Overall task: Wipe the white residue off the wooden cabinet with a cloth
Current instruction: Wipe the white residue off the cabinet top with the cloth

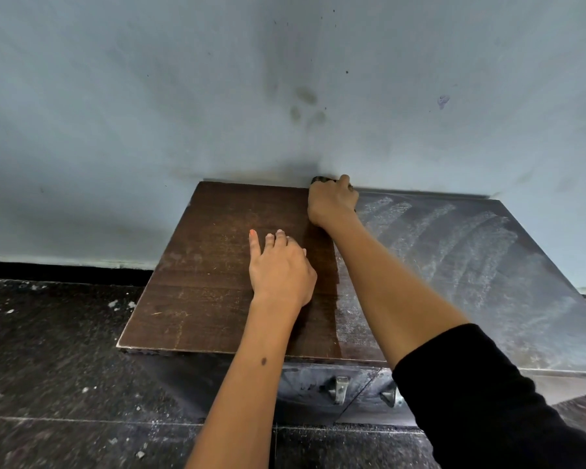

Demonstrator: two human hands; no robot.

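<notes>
The wooden cabinet stands against the wall, its top dark brown and bare on the left half. White residue streaks the right half in curved swipes. My right hand is at the back edge by the wall, closed over a dark cloth of which only a small bit shows past the fingers. My left hand rests flat on the bare left part of the top, fingers spread, holding nothing.
A pale blue wall with dark smudges rises right behind the cabinet. Two metal handles show on the cabinet front below. The dark tiled floor around it is speckled with white flecks.
</notes>
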